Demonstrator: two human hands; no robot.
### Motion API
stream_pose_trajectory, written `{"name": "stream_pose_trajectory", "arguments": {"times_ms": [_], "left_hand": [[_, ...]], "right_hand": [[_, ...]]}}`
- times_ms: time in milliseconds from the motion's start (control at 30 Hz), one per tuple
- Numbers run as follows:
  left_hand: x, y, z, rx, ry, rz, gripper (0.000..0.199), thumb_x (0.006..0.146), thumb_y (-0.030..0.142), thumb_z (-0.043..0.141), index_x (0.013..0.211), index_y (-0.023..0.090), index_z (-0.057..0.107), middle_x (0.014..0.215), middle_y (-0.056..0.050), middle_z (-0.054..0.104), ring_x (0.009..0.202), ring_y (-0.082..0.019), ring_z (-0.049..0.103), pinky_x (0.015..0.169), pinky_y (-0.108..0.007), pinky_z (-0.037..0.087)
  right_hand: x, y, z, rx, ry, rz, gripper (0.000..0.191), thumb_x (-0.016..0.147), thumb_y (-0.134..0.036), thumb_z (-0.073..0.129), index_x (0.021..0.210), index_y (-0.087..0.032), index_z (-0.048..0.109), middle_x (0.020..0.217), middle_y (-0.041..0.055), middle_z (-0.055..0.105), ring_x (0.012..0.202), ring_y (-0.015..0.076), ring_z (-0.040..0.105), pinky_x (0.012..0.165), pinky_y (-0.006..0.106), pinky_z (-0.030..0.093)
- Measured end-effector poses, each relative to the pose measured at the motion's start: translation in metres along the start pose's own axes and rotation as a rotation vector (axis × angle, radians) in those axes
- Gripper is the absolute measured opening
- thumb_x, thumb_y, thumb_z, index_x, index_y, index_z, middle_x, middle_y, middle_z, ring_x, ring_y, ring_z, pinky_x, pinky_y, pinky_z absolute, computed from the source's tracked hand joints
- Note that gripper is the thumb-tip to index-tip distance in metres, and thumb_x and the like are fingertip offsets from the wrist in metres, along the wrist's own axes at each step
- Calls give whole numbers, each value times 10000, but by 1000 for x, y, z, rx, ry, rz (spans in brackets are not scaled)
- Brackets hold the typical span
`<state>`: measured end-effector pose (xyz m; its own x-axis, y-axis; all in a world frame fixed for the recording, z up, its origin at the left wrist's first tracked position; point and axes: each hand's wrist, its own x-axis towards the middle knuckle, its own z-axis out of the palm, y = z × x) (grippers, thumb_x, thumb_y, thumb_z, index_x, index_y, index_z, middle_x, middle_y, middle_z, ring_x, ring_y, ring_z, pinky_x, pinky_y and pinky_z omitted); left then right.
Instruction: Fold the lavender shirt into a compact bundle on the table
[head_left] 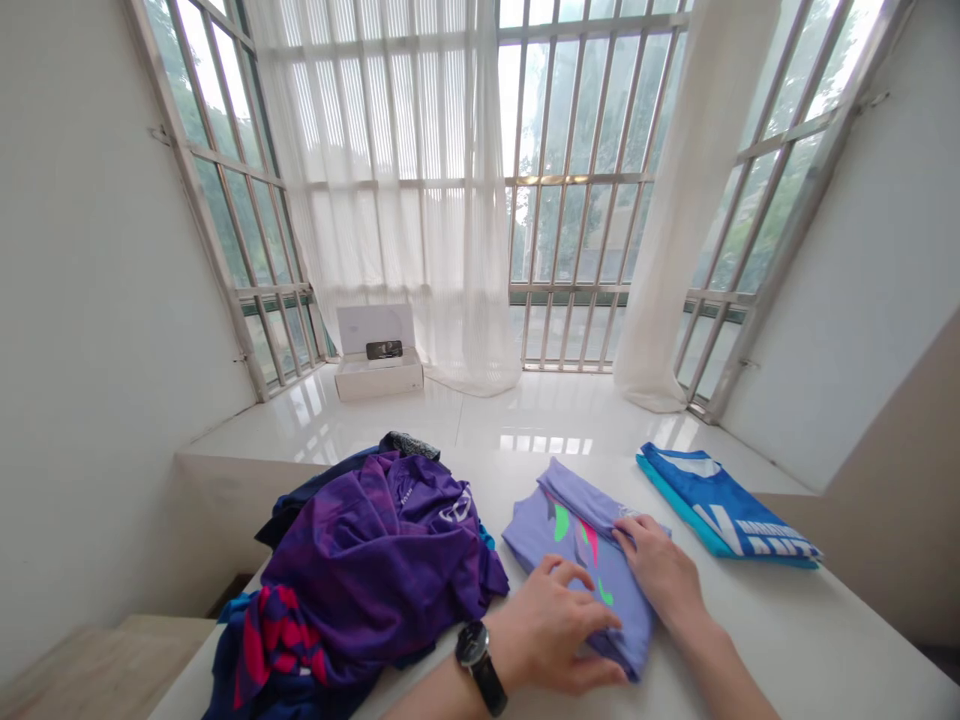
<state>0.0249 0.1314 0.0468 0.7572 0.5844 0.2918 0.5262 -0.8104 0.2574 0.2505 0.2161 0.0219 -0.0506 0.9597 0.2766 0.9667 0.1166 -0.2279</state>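
Note:
A lavender shirt (pixel 525 540) with green and pink marks lies partly folded on the white table. My left hand (pixel 559 625), with a black watch on its wrist, rests over the shirt's near left part, fingers spread and slightly curled. At the shirt's right edge, my right hand (pixel 660 565) pinches the folded-over strip of fabric between thumb and fingers. To the left is a loose heap of clothes with a purple shirt (pixel 390 550) on top. A folded stack with a blue shirt (pixel 739 505) on top sits to the right.
A white open box (pixel 379 378) with a dark phone-like object (pixel 384 349) stands on the window ledge (pixel 480 430) at the back. White curtains (pixel 465 250) hang before barred windows. Walls close in the ledge on both sides.

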Motion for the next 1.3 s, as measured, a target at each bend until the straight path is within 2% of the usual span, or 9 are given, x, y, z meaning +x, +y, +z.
{"name": "stream_pose_trajectory", "arguments": {"times_ms": [133,333,467,600,700,867,1000,1133,1300], "left_hand": [[-3,-3,-8,-59,-12,81,464,992,525,524,1379,271,500,1345,-31,637,1360,-252,445,1125,-405,311],[-9,-18,-16,-38,-54,-52,599,952,640,515,1427,278,467,1480,-64,525,1407,-339,387,1158,-522,291],[-8,-12,-11,-19,-62,-98,567,1001,600,425,1482,299,406,1544,-77,442,1435,-345,353,1173,-543,272],[-5,-5,-10,-79,-41,-88,641,975,532,519,1530,282,319,1604,-116,319,1467,-356,290,1181,-532,268],[-5,-12,-15,-90,-26,-92,624,901,451,647,1452,273,416,1532,-111,408,1423,-319,350,1160,-473,316],[-8,-28,-26,32,-69,-210,320,834,419,693,1101,252,634,1111,-59,634,1058,-260,567,962,-387,458],[-11,-33,-32,31,-87,-199,284,824,357,685,1083,244,652,1078,-50,648,976,-237,589,894,-340,490],[-13,-33,-38,19,-110,-203,275,809,256,666,1084,234,654,1095,-51,673,1023,-241,605,951,-335,482],[-8,-26,-37,116,-107,-265,104,857,176,567,937,202,628,1024,-77,681,1008,-257,618,926,-366,488]], "right_hand": [[7,8,13,212,44,-171,325,968,-356,436,1064,-256,731,1134,77,698,1008,248,686,835,381,562],[11,12,22,290,49,-287,338,924,-353,488,1147,-244,717,1213,91,698,1133,249,645,1009,419,526],[12,11,16,336,51,-296,367,936,-365,461,1175,-223,701,1307,109,661,1207,252,620,1062,444,501],[-5,6,0,383,109,-289,352,943,-405,475,1149,-233,703,1338,112,636,1247,262,597,1086,460,486],[-34,3,-14,370,121,-313,315,949,-420,495,1105,-260,717,1285,108,662,1221,273,608,1063,467,501],[-78,7,-22,328,-12,-317,300,964,-443,492,1022,-286,740,1207,98,698,1139,265,647,1005,435,535],[-84,12,-23,359,-82,-265,345,965,-492,479,1078,-283,729,1257,103,680,1186,264,626,1037,439,514],[-84,9,-31,354,-156,-237,397,907,-551,556,1146,-275,714,1337,118,638,1240,284,593,1063,450,493],[-87,1,-40,305,-160,-256,483,819,-510,663,1218,-239,683,1359,138,617,1260,298,573,1077,448,477]]}}
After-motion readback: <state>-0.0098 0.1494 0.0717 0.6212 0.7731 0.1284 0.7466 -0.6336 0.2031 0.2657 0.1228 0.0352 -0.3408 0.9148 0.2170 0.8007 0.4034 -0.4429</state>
